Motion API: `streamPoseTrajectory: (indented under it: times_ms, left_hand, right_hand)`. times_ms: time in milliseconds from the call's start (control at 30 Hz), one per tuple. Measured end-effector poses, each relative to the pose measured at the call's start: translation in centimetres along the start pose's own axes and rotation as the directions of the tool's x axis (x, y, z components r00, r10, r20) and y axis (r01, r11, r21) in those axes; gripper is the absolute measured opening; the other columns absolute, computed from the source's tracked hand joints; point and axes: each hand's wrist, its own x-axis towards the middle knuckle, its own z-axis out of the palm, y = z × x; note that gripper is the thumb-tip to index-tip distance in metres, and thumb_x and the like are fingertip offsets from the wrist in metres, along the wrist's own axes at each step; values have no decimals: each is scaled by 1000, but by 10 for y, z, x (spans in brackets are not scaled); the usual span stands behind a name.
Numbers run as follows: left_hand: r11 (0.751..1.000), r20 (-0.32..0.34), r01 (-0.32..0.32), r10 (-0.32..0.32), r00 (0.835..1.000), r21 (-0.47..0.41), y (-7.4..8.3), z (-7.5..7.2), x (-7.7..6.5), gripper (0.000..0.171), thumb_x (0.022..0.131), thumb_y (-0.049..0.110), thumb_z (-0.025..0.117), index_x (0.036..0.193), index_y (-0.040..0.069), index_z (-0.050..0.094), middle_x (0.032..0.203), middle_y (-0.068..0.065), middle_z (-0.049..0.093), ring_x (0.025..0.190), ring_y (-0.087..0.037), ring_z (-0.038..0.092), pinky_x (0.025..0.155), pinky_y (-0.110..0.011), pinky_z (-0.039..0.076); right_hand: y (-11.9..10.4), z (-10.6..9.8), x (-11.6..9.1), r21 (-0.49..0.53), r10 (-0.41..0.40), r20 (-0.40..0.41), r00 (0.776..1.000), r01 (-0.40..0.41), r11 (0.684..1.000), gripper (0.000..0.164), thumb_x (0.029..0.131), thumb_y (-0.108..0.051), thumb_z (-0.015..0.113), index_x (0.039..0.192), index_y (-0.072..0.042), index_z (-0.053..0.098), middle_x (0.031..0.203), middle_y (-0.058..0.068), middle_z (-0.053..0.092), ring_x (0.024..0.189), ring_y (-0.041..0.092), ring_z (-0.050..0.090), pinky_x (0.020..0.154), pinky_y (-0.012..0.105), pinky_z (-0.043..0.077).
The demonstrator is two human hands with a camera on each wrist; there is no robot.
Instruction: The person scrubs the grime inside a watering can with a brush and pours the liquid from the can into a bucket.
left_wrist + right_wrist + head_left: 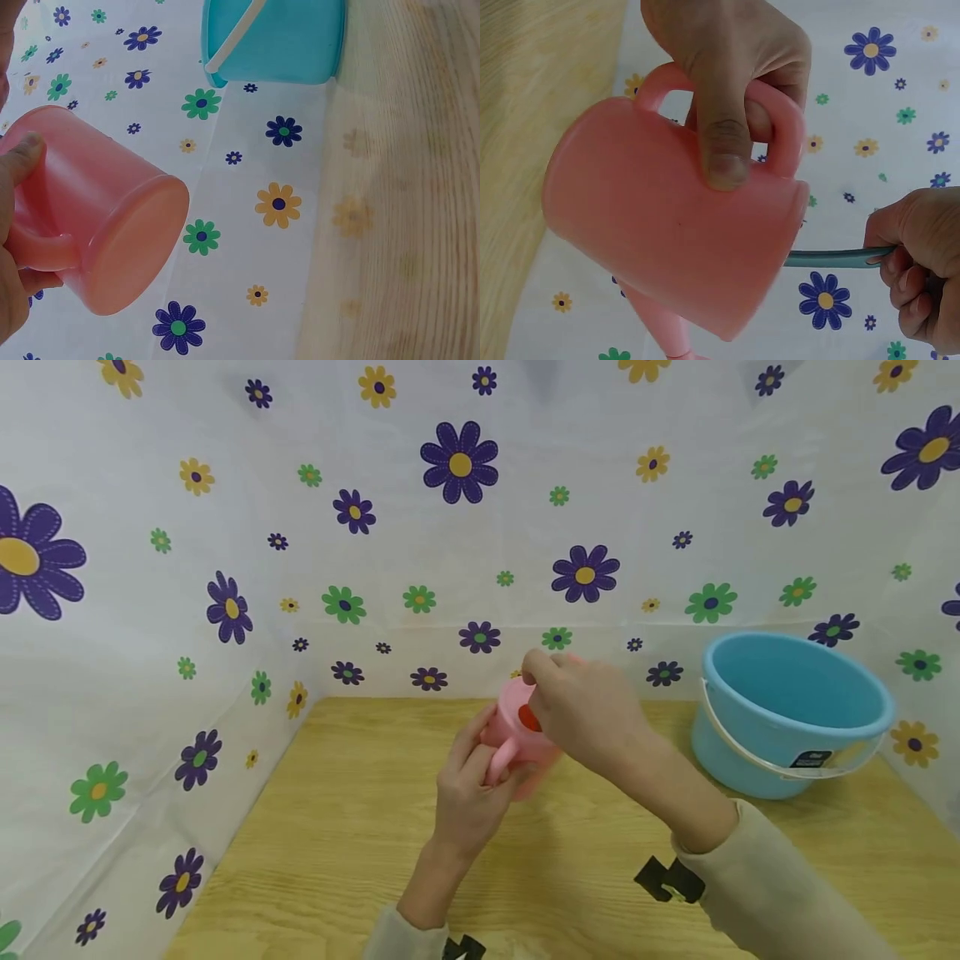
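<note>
Only the right wrist view shows a teal handle (832, 259) running from the right hand (919, 270) into the mouth of the pink plastic mug (671, 225); the head view hides it behind that hand (588, 710), whose fingers curl round it. The left hand (468, 797) grips the mug (517, 739) by its handle, thumb pressed on the wall, holding it tilted above the middle of the bench (337, 827), near the back edge. The left wrist view shows the mug's base (135, 244). One mug, one blue bucket (791, 710) with a white bail at the back right corner. The bench is light wood; flowered sheeting (225, 527) walls it in.
</note>
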Motion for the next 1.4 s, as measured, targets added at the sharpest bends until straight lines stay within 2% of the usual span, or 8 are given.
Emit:
streamPoseTrajectory:
  times_ms: [200,433,633,833,1033,1100,1233,1400]
  left_hand:
    - [1000,-10,-12,12,1000,-15,1,-2,2,27,74,17,80,72,2,58,127,-21,55,105,-31,60,86,-35,54]
    - [1000,-7,-1,1,1000,0,2,-3,2,26,75,17,80,75,2,59,128,-20,55,108,-32,60,89,-36,53]
    - [1000,9,2,-2,1000,5,3,0,0,26,75,17,80,73,2,58,128,-20,54,107,-31,60,87,-36,54]
    - [1000,29,2,-2,1000,-2,3,1,-1,25,75,16,79,76,2,59,130,-20,54,110,-32,59,89,-37,52]
    - [1000,26,0,0,1000,-4,2,1,-1,26,75,17,80,75,2,58,129,-19,54,109,-32,59,88,-37,53]
    - [1000,26,2,-2,1000,-4,3,0,-2,26,75,17,80,75,2,59,129,-19,54,109,-32,59,88,-37,53]
    - [1000,30,5,-5,1000,-2,4,-1,-1,25,75,17,80,77,2,59,130,-19,53,110,-32,59,89,-37,52]
    - [1000,28,-3,3,1000,6,3,0,-1,26,74,17,80,75,2,59,129,-20,54,108,-32,60,88,-37,53]
  right_hand:
    - [0,4,-1,-11,11,50,999,-10,1000,13,81,-6,67,90,-8,59,64,4,60,44,14,42,37,23,42]
    - [0,-4,0,62,15,-32,999,-13,998,17,78,-1,67,93,-6,61,62,4,58,42,13,38,37,20,35]
    - [2,3,-5,0,40,78,996,-40,999,15,81,-6,66,94,-8,60,62,3,58,42,13,38,36,20,37]
    - [4,-5,-8,-14,42,30,999,-42,999,19,81,-6,68,99,-8,62,67,5,62,42,14,41,37,20,37]
    - [2,1,-12,-42,30,104,994,-26,999,18,81,-7,68,98,-7,62,65,4,60,40,12,36,35,18,36]
    - [1,-1,-12,-27,37,87,996,-35,999,19,81,-6,68,98,-6,62,66,4,60,41,11,38,36,18,37]
    - [1,-8,-12,-3,21,-14,1000,-21,1000,20,80,-4,68,99,-5,62,67,5,61,40,12,39,36,19,36]
    - [1,1,-14,-53,23,40,999,-21,998,16,81,-6,67,96,-7,62,63,3,57,40,12,36,35,19,34]
